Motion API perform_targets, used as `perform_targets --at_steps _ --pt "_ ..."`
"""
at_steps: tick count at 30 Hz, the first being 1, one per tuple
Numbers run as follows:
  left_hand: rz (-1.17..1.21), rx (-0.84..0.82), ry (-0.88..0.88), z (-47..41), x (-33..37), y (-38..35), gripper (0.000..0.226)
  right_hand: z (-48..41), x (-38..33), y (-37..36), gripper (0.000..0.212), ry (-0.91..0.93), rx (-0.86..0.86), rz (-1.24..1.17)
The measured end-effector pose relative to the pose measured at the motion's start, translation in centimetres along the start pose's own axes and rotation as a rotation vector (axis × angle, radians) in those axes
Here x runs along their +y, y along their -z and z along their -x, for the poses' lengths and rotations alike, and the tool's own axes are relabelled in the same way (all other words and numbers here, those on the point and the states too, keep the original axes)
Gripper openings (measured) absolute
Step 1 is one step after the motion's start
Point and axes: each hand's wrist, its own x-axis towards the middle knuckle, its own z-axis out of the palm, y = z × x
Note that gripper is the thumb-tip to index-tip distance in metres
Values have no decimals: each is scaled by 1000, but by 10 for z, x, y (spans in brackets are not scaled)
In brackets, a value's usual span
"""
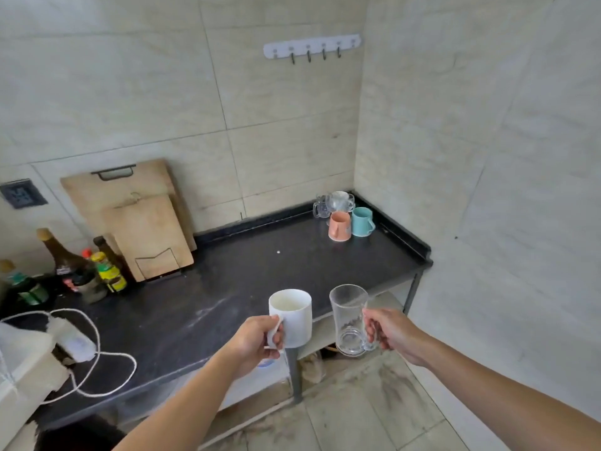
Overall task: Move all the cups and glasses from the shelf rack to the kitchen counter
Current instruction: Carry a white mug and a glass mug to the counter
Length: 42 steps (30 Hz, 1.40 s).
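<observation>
My left hand [255,340] grips the handle of a white mug [292,315], held upright at the front edge of the black kitchen counter [247,281]. My right hand [388,332] grips the handle of a clear glass mug [349,317], held upright just off the counter's front edge, over the floor. In the far right corner of the counter stand a pink cup [340,226], a teal cup [362,222] and clear glass mugs [333,203] behind them. The shelf rack is out of view.
Two wooden cutting boards [143,219] lean on the tiled wall at the left. Several sauce bottles [84,268] stand beside them. A white power strip with its cord [74,343] lies near the counter's left front. A hook rail [312,47] hangs on the wall.
</observation>
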Motion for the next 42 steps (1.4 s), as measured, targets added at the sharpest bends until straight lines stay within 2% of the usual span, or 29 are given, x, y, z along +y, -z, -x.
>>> perform_targets --at_steps 6,13,18,25,32,37,42 --pt "-10 -8 32 -108 37 -6 44 -115 -11 39 37 -43 -2 -38" --pt "5 93 60 -225 94 -6 37 -259 -60 79 40 -58 -61 52" --pt "64 165 88 -272 119 7 43 -334 -95 87 40 -69 -101 73" --pt "94 232 146 -338 139 41 40 -421 -128 68 33 -121 -140 52" --pt "78 259 175 -437 151 86 39 -519 -149 32 33 -189 -108 77" --pt "130 224 205 -516 155 113 38 -603 -151 3 38 -251 -65 63" --pt "146 179 227 -566 152 129 32 -656 -146 -11 26 -283 -37 63"
